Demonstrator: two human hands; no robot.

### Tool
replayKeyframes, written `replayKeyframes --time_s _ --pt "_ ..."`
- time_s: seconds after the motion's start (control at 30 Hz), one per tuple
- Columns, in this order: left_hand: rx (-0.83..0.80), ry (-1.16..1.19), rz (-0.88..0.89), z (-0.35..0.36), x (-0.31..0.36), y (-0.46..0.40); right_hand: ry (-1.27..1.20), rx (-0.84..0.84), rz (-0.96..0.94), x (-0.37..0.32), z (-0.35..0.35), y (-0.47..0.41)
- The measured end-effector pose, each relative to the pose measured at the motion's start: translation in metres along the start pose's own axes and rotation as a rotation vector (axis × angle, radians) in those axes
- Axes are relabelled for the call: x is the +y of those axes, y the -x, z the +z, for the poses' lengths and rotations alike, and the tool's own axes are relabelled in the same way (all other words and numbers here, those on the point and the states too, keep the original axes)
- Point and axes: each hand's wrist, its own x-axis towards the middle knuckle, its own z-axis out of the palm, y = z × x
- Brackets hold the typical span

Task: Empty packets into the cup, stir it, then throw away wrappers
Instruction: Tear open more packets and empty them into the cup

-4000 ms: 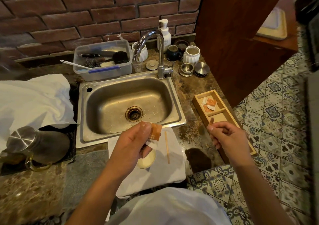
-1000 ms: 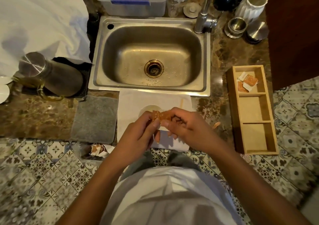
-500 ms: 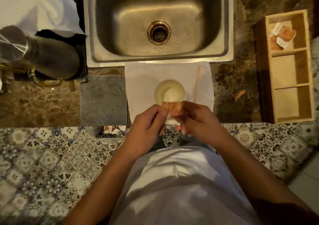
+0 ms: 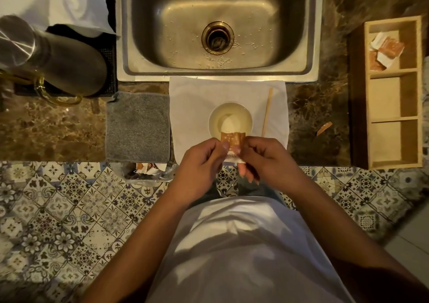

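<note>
- The packet is a small orange-brown sachet with a pale speckled print on its upper part and a white lower end with dark lettering too small to read.
- It is held upright over the near rim of the cup, its top edge overlapping the cup's opening as seen from above.
- The left hand pinches the packet's left edge between thumb and forefinger; the other fingers are curled under.
- The right hand pinches the right edge the same way, with its lower fingers bent down below the packet.
- The cup is white and round, holding a pale liquid, and stands on a white napkin just near of the steel sink.
- A wooden stir stick lies on the napkin just to the right of the cup, apart from it.
- A torn orange strip lies on the marble counter to the right of the napkin.
- On the right, a wooden tray with three compartments holds more orange-and-white packets in its far compartment.
- A grey mat lies to the left of the napkin, touching its edge.
- Below the counter's near edge, a bin shows crumpled wrappers.
</note>
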Motion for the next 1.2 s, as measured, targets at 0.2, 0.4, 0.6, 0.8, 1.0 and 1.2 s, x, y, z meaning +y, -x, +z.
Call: replayKeyframes --time_s 0.2,0.4,0.6,0.8,1.0,1.2 --pt "0.011 0.001 -0.027 0.0001 -0.0018 -0.0011 -0.041 -0.010 0.031 0.0009 -0.0004 -0.0002" --pt "0.014 -0.001 -0.043 -0.0002 -0.0025 -0.0014 -0.035 -0.001 0.040 0.0013 0.0006 -0.0003" --pt "0.044 0.008 -0.027 -0.0006 0.0009 -0.0004 -0.050 0.016 0.047 0.0022 0.0010 0.0000" --pt "0.042 0.047 -0.047 -0.0002 0.0006 -0.0019 -0.044 0.020 0.043 0.0017 0.0004 -0.0004" --pt "0.035 0.050 -0.042 0.0003 0.0019 -0.0027 -0.055 0.017 0.053 0.0018 0.0002 -0.0014" --pt "0.021 0.145 -0.075 0.0003 0.0064 -0.0035 -0.048 0.018 0.043 0.0001 -0.0011 -0.0014"
